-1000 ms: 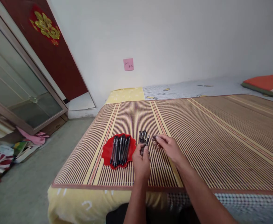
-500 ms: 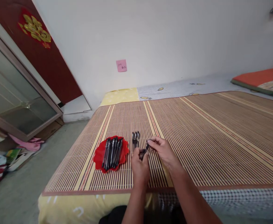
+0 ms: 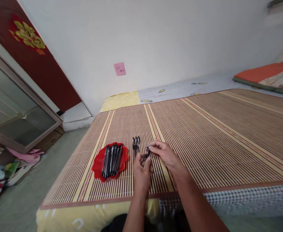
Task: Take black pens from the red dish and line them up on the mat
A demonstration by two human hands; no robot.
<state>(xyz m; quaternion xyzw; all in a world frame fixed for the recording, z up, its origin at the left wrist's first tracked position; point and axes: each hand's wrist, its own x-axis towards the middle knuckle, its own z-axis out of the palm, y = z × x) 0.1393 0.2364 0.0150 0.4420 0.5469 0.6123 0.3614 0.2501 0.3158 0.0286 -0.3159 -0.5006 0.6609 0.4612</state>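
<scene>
My left hand (image 3: 141, 169) and my right hand (image 3: 164, 154) meet over a striped bamboo mat (image 3: 204, 135), both closed on one dark pen (image 3: 147, 152) held between them. The left fingers wrap its lower end and the right fingers pinch its upper end. Just beyond the left hand, a few dark pens (image 3: 136, 143) lie side by side on the mat. To the left sits a red scalloped dish (image 3: 96, 166) holding several more dark pens (image 3: 111, 158).
The mat covers a bed with a yellow sheet (image 3: 83, 216) at its near edge. An orange cushion (image 3: 264, 74) lies at the far right. A pink note (image 3: 119, 68) sticks to the white wall. A glass door (image 3: 11, 106) and clutter (image 3: 8, 167) stand at the left on the floor.
My right hand has come in from beside the pen to pinch its upper end, so both hands hold it. The camera has turned right, shifting everything leftward in view.
</scene>
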